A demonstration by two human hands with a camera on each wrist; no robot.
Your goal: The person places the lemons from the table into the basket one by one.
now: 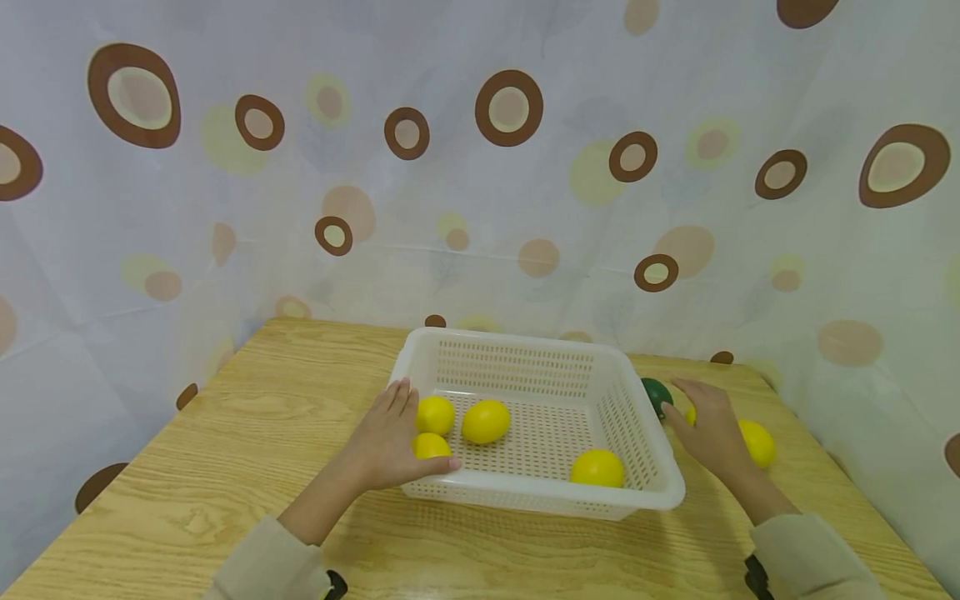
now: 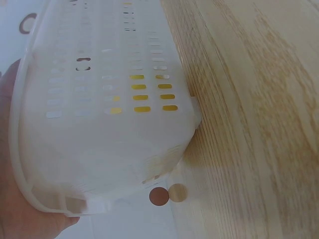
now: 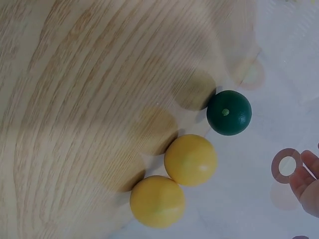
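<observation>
A white perforated plastic basket point(image 1: 517, 487) stands on the table with several yellow lemons point(image 1: 486, 422) inside. My left hand point(image 1: 386, 442) rests on its near left corner, fingers extended over the left rim and thumb stretched along the near rim. In the left wrist view, part of that hand point(image 2: 15, 199) shows behind the basket rim point(image 2: 17, 124). To the right of the basket, my right hand point(image 1: 708, 429) hovers, thumb and fingers apart, holding nothing. Near it are a dark green round fruit point(image 3: 229, 113) and two yellow lemons point(image 3: 190, 160), point(image 3: 157, 201) on the table.
The wooden table point(image 1: 187, 467) runs back to a patterned curtain point(image 1: 450, 167) behind and at both sides. The green fruit lies close to the basket's right wall, and the two loose lemons sit side by side near the table's right part.
</observation>
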